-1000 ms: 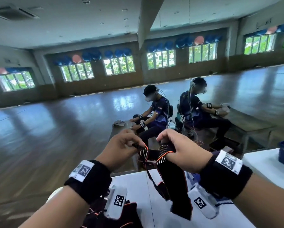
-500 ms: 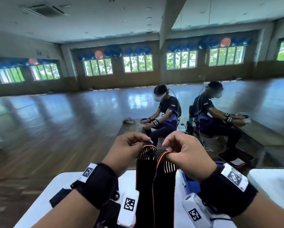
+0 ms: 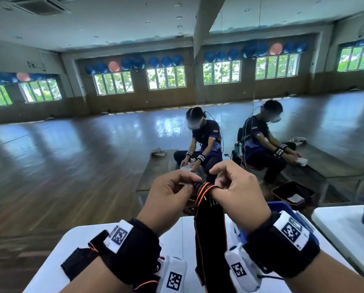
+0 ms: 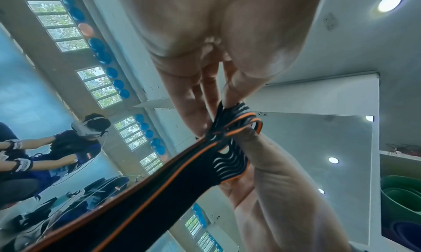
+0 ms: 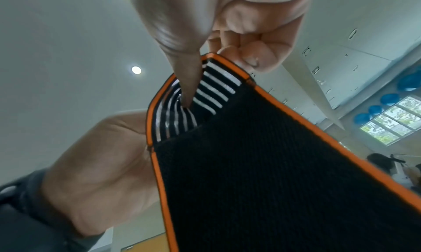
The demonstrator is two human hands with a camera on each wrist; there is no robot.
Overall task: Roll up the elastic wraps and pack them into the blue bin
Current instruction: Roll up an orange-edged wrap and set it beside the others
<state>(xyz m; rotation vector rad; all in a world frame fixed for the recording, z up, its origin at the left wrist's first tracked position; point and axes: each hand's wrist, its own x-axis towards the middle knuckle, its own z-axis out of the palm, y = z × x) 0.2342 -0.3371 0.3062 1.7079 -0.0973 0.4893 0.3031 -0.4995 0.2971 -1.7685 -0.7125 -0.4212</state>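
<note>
Blue bin (image 3: 277,206) behind hands, contents hidden.

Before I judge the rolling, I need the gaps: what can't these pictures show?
- Wrap lower end: head view, cut by the bottom edge.
- Roll tightness: left hand and right hand cover the top.
- Blue bin contents: right hand hides it.
- Second wrap on the table: left wrist covers most.

Seated person (image 3: 204,142) beside mirror (image 3: 303,123), white table (image 3: 335,225)
</note>
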